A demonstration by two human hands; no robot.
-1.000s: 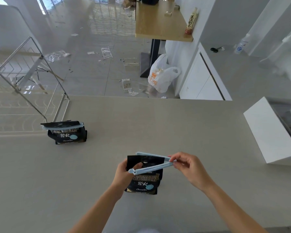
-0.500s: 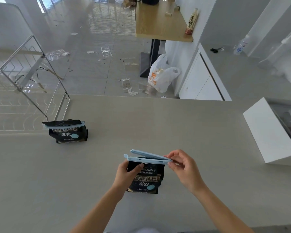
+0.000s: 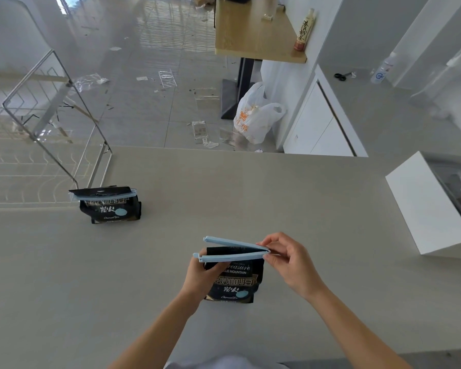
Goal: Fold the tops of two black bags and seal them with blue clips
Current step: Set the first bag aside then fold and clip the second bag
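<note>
A black coffee bag [image 3: 236, 282] stands upright on the counter in front of me. My left hand [image 3: 200, 278] grips its left side, thumb across the front. A long blue clip [image 3: 232, 255] straddles the bag's top with its two arms spread apart at the left end. My right hand [image 3: 288, 258] pinches the clip's hinged right end. Further left stands a second black bag [image 3: 112, 209], its top folded over and held by a closed blue clip [image 3: 105, 196].
A wire dish rack [image 3: 56, 121] stands at the counter's far left, just behind the second bag. A white box [image 3: 426, 209] sits at the right edge. The beige counter [image 3: 304, 198] ends beyond the bags, with a littered floor below.
The clip was lifted from across the bag's front to its top edge, and its arms now straddle the top. The bag stands taller. The left bag has not moved.
</note>
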